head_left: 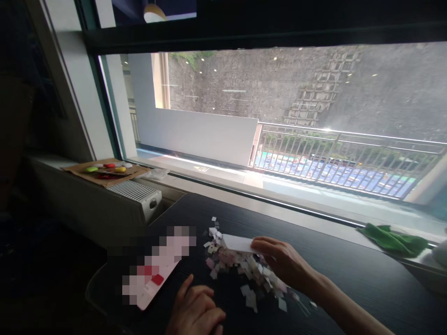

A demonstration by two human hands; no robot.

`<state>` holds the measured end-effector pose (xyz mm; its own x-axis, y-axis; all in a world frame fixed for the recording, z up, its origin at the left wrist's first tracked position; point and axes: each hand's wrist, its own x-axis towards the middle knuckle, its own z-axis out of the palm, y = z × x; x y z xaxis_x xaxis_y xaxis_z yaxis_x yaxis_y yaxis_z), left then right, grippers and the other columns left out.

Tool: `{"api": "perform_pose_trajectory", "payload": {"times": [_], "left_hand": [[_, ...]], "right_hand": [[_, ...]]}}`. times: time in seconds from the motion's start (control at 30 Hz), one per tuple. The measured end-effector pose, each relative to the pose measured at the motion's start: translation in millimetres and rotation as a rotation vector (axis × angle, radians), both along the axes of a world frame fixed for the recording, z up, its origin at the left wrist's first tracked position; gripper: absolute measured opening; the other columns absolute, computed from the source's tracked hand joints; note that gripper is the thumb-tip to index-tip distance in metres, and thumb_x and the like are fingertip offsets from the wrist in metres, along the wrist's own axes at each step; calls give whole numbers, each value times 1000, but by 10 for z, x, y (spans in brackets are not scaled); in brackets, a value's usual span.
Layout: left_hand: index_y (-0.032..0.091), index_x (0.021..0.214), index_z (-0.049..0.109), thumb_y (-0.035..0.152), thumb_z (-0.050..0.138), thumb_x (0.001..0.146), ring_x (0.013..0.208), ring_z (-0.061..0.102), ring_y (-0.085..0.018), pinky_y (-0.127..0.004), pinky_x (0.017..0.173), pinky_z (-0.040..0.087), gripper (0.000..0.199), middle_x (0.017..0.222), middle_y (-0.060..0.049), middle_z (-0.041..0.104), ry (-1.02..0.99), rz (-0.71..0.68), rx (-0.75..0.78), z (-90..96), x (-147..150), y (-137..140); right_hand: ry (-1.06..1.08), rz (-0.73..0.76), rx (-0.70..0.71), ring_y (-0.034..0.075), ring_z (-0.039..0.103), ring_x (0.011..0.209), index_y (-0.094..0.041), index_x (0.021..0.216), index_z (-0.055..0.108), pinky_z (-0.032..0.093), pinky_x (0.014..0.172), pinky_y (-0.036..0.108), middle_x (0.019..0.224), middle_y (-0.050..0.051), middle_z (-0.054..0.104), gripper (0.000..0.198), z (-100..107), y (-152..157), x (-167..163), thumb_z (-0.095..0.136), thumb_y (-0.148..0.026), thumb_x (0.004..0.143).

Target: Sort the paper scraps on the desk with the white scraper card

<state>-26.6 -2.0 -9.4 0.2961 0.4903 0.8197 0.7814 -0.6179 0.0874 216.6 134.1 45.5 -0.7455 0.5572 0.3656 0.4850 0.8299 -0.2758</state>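
Observation:
My right hand (288, 260) grips the near end of a white flat piece (238, 243), like a folded paper or card. The piece rests over a heap of small cut paper scraps (256, 271), white and pale pink, on the dark tabletop. My left hand (199, 309) is low at the table's near side, left of the loose scraps. It holds nothing; its fingers are loosely bent, one stretched out. Left of the heap lies a long pink card or packet (162, 272) with a red patch, mostly blurred by pixelation.
The dark table (342, 284) stands against a window sill (223, 179). A green cloth (394, 239) lies on the right. On the left, a white radiator-like unit (139, 195) stands beside brown paper (80, 172) bearing coloured pieces. A railing (335, 158) is outside.

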Motion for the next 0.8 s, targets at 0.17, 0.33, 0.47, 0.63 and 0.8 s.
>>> {"api": "perform_pose_trajectory", "payload": {"times": [0.17,0.33,0.47,0.63,0.8], "left_hand": [[24,82,59,8,53,71,75,67,-13,-27,103,42,21,66,7,65,-61,12,-1,80,84,-2],[24,81,59,11,54,74,71,67,-13,-29,99,46,16,64,7,64,-24,10,7,50,39,3],[24,81,59,11,56,76,70,67,-13,-29,98,47,14,62,7,64,-17,10,17,22,4,17],[24,81,60,11,55,74,72,68,-13,-28,100,45,16,64,7,64,-28,16,1,55,8,1],[24,80,59,8,51,73,74,66,-13,-30,105,40,18,64,6,63,-63,20,-31,10,94,-14]], "right_hand": [[112,-46,-3,21,72,89,-19,106,70,55,77,32,104,10,75,31,131,147,-84,43,-13,91],[213,-107,-97,25,71,97,-20,100,75,53,87,37,105,9,76,31,213,570,-955,48,-10,86],[189,-44,-165,21,73,91,-23,96,77,54,82,30,100,4,78,33,126,735,-1353,52,-6,82],[144,-9,-212,20,72,95,-21,93,78,54,87,31,103,5,77,40,2,730,-1075,50,1,75],[100,31,-230,21,72,94,-19,90,78,57,83,31,104,8,77,37,113,480,-302,50,-2,74]]}}
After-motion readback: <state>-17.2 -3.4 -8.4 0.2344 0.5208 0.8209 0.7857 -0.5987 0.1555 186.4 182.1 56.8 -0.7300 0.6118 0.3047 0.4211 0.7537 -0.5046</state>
